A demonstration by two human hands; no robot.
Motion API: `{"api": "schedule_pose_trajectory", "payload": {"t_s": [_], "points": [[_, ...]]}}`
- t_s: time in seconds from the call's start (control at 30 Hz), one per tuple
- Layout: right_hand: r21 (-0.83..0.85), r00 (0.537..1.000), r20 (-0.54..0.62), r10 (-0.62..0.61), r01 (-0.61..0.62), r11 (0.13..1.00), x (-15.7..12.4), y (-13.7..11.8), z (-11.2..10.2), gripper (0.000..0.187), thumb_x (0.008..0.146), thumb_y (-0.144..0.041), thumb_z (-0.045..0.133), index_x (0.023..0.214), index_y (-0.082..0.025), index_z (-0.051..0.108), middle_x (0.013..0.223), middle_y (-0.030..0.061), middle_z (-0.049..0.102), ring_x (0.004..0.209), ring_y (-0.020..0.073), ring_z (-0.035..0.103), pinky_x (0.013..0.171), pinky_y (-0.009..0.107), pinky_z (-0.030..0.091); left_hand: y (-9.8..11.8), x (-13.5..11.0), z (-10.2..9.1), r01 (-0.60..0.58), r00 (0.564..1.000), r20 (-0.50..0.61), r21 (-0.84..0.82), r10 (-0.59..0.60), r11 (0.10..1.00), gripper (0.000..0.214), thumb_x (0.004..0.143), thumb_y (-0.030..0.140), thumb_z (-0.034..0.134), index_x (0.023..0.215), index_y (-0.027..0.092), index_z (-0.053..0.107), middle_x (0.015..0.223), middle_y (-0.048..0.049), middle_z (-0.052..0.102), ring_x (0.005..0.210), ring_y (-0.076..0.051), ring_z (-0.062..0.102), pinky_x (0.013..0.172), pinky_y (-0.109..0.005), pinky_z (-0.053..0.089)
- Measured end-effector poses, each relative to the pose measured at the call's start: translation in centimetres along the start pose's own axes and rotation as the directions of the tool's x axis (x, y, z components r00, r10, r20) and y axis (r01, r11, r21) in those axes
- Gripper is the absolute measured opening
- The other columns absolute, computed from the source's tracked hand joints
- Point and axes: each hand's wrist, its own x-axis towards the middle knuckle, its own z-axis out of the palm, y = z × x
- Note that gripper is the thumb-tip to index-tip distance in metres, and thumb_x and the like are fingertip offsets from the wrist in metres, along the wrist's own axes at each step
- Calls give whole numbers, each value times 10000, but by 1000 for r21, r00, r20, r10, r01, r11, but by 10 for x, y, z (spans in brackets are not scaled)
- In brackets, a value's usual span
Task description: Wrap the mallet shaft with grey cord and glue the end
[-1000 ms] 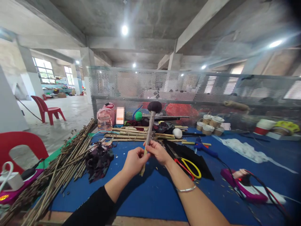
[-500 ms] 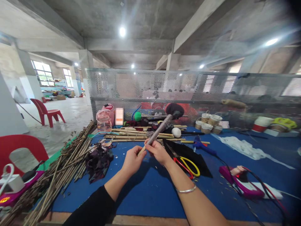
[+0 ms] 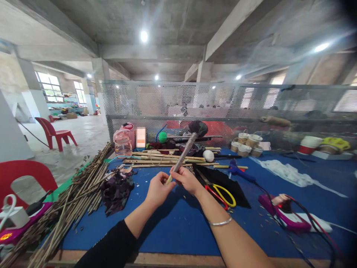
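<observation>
Both my hands hold one wooden stick wrapped in grey material [image 3: 185, 150], tilted up and away from me. A dark round cloth-like head [image 3: 198, 128] tops its far end. My left hand [image 3: 157, 188] is closed around the bare pale lower end. Just above it, my right hand [image 3: 186, 180] pinches the lower part of the grey wrapping. Scissors with red and yellow handles [image 3: 225, 195] lie on black cloth [image 3: 240, 191] to the right of my hands. Crumpled dark patterned cloth [image 3: 117, 190] rests to the left.
The blue tabletop [image 3: 178, 230] carries bundled dry stems [image 3: 80, 190] at left and bamboo sticks [image 3: 156, 162] behind my hands. A blue glue gun [image 3: 237, 169] and a purple power strip [image 3: 281, 216] lie right. A perforated metal screen [image 3: 156, 98] stands at the back.
The stick's dark head has swung left and the stick stands a little steeper and turned. Both hands keep hold in nearly the same place.
</observation>
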Motion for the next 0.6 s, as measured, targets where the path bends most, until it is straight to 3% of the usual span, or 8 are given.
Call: {"api": "schedule_pose_trajectory", "payload": {"t_s": [0.1,0.3,0.47,0.6], "points": [[10,1000,-15,5,-4,1000,0,-2,2,385,675,-484,683,826,-182,498,555,-85,403,415,44,262,405,219,159,1,1,0,-4,1000,-16,-22,3,1000,294,671,403,673,674,140,540,557,31,504,495,-73,423,479,-196,319],[-6,999,2,-49,49,999,-1,-5,1,357,687,-457,680,832,-180,509,567,-75,421,442,56,299,427,225,193,0,2,0,128,968,232,-137,-94,982,411,787,545,479,765,139,541,587,15,533,428,-77,440,421,-209,330],[-71,993,-67,-98,93,993,2,1,1,353,678,-466,683,786,-175,515,586,-63,440,475,64,328,444,224,217,-3,3,-2,2,1000,9,0,-2,1000,281,679,382,665,756,157,515,594,49,509,473,-60,415,444,-186,305],[-5,997,-67,-24,24,1000,3,0,0,381,680,-496,671,823,-190,494,498,-100,355,403,54,251,408,225,155,1,2,-1,41,999,5,-56,-41,998,310,718,450,618,720,155,522,516,60,468,427,-65,402,418,-190,313]]}}
